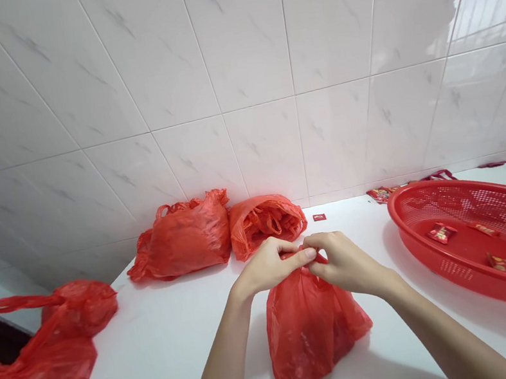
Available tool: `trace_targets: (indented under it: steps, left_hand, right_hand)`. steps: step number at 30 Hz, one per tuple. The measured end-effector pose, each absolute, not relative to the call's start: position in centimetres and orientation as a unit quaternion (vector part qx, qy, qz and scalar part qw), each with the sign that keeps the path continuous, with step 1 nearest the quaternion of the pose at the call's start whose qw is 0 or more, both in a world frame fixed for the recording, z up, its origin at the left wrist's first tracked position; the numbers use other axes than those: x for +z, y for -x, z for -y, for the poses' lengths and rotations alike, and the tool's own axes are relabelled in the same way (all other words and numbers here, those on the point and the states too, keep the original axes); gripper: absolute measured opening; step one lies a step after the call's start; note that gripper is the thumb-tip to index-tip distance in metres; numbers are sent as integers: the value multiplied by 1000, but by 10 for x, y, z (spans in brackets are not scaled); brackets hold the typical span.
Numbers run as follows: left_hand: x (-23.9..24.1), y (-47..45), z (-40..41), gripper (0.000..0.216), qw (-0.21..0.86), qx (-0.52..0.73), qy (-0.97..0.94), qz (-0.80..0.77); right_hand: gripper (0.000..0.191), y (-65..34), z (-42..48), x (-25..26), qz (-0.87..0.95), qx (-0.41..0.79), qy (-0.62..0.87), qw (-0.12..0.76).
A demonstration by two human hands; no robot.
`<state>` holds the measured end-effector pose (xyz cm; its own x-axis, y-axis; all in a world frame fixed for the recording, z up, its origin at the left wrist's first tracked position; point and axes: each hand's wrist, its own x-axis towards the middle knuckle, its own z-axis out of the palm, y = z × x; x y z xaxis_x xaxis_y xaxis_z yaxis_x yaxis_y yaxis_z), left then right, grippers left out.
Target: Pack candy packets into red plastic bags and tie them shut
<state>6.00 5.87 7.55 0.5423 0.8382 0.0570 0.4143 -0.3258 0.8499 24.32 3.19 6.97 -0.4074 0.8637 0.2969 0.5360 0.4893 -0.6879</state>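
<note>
A small red plastic bag (307, 330) stands on the white counter (173, 347) right in front of me. My left hand (266, 265) and my right hand (344, 261) meet at its top. Both pinch the bag's gathered handles, fingers closed round the thin red plastic. What the bag holds is hidden by its cloudy film.
Two filled red bags (183, 238) (265, 220) lie against the tiled wall. Another tied red bag (33, 359) hangs over the counter's left edge. A red mesh basket (475, 202) with a few small red packets stands at right. More packets (381, 193) lie behind it.
</note>
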Motion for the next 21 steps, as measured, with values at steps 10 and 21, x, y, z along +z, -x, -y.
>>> trace_targets:
  steps: [10,21]
  left_hand:
    - [81,-57,-58,30,470,216,-770,-374]
    - [74,-61,-66,15,668,245,-631,-311]
  right_hand:
    - [17,-254,-33,78,805,281,439,283]
    - [20,-266,-36,78,837,302,354,289]
